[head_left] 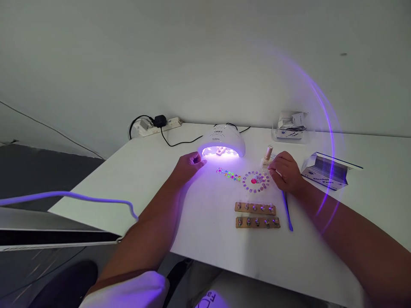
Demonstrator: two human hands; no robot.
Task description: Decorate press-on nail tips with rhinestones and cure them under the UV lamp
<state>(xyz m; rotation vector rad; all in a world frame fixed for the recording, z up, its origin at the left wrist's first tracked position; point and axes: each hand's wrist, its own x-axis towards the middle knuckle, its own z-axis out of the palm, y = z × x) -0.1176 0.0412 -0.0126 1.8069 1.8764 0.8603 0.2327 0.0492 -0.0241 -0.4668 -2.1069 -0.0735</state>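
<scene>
A white dome-shaped nail lamp glows violet at the back of the table, with a small pinkish item inside its opening. Beside the lamp's left front edge, my left hand rests with curled fingers and nothing visible in them. My right hand is closed next to a nail polish bottle; whatever its fingertips may pinch is too small to make out. A blue stick tool lies just below that hand. Between my hands are a ring of gems and a strip of coloured rhinestones.
Two brown strips carrying decorated nail tips, an upper strip and a lower strip, lie near the front. An alcohol pad box and a clear container stand right. A power strip lies back left.
</scene>
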